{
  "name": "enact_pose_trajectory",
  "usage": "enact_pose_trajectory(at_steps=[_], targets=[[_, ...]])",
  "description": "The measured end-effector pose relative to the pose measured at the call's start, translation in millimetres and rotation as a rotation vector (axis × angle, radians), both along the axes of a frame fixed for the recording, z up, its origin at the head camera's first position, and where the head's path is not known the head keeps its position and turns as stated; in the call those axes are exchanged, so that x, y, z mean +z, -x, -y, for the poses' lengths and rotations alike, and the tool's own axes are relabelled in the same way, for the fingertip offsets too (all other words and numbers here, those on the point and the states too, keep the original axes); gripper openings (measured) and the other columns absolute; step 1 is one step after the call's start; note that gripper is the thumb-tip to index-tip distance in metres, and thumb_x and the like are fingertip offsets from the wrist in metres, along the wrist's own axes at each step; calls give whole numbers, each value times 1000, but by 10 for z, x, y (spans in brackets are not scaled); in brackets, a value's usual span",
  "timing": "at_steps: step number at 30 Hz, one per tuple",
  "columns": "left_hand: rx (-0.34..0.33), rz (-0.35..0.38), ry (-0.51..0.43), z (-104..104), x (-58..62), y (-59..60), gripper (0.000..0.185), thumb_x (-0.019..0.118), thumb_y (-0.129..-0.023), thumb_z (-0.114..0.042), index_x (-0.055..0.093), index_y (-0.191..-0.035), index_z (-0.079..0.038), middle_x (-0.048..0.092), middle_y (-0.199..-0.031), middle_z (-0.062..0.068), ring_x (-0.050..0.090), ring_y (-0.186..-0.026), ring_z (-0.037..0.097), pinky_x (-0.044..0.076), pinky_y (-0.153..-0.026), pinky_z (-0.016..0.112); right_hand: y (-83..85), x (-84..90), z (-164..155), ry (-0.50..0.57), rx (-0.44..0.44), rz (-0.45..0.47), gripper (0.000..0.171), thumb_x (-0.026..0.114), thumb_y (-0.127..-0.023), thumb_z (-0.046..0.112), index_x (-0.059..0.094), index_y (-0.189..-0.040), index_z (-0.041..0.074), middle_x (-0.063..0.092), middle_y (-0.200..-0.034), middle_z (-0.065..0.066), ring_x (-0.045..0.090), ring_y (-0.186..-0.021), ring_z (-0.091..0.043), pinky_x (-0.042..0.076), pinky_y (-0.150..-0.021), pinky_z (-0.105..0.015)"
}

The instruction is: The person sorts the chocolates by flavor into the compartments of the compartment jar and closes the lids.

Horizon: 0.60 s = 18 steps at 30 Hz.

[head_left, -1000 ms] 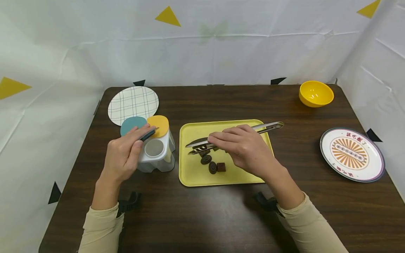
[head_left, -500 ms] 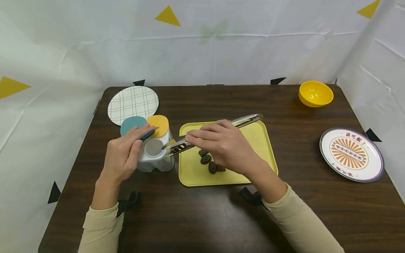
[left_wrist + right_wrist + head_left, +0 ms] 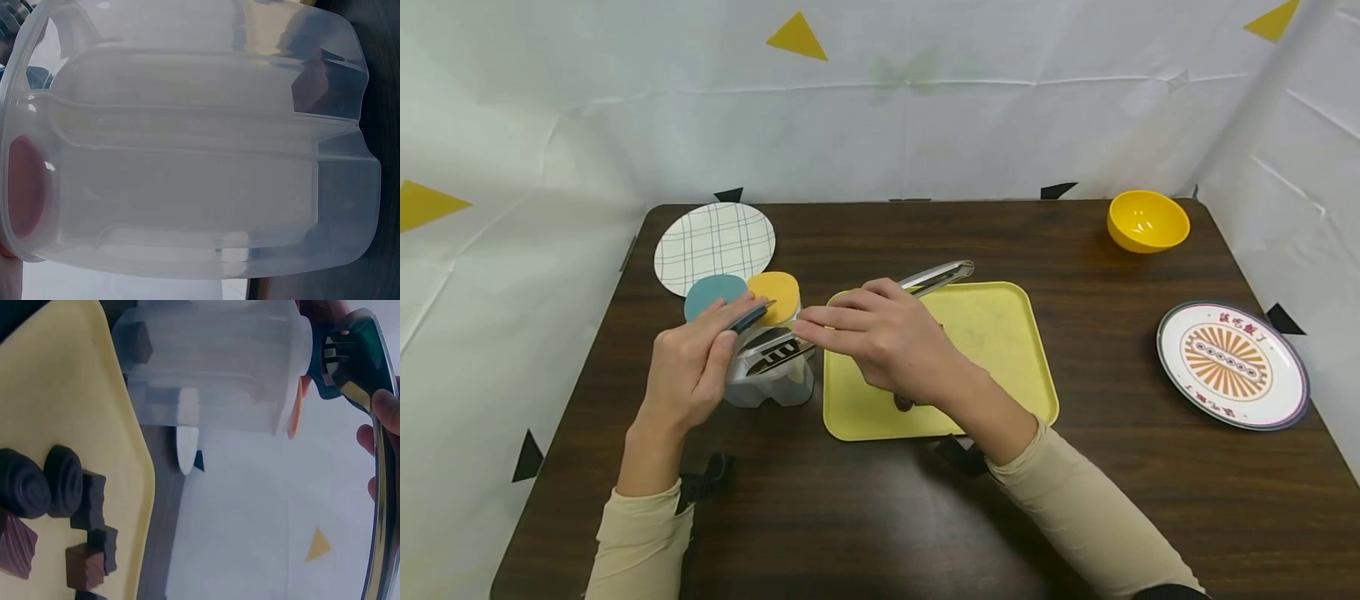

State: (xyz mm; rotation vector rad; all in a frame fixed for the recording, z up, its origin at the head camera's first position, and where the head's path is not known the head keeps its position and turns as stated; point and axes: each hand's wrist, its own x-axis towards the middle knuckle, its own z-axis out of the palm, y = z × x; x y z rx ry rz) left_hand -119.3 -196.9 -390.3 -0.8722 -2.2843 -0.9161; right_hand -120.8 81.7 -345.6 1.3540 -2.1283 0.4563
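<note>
In the head view my left hand (image 3: 688, 367) pinches a dark teal lid (image 3: 749, 320), which stands tilted at the near left of a clear plastic container (image 3: 786, 390). Two other lids, teal (image 3: 715, 297) and yellow (image 3: 777, 297), lie flat on its far side. My right hand (image 3: 887, 342) grips metal tongs (image 3: 778, 353), their slotted heads over the container's near opening. I cannot tell whether a piece sits between the heads. On the yellow tray (image 3: 1000, 350), several chocolates (image 3: 64, 481) show in the right wrist view; my right hand hides most of them from the head.
A checked plate (image 3: 715, 242) lies at the back left, partly behind the container. A yellow bowl (image 3: 1148, 222) is at the back right, and a patterned plate (image 3: 1232, 365) lies at the right. White sheeting (image 3: 970, 125) rises behind the dark wooden table (image 3: 850, 517).
My right hand has carried the tongs leftward from above the chocolates to the container's opening. My left hand has stayed in place with the lid.
</note>
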Motion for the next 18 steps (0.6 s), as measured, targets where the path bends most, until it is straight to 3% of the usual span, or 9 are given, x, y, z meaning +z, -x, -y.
enact_pose_trajectory(at_steps=[18], targets=[[-2, -9, -3, 0, -1, 2, 51, 33, -104, -35, 67, -126, -4, 67, -123, 12, 66, -108, 30, 45, -100, 51, 35, -66, 81, -30, 6, 50, 46, 63, -89, -3, 67, -129, 18, 66, -125, 7, 61, -109, -14, 45, -92, -33]])
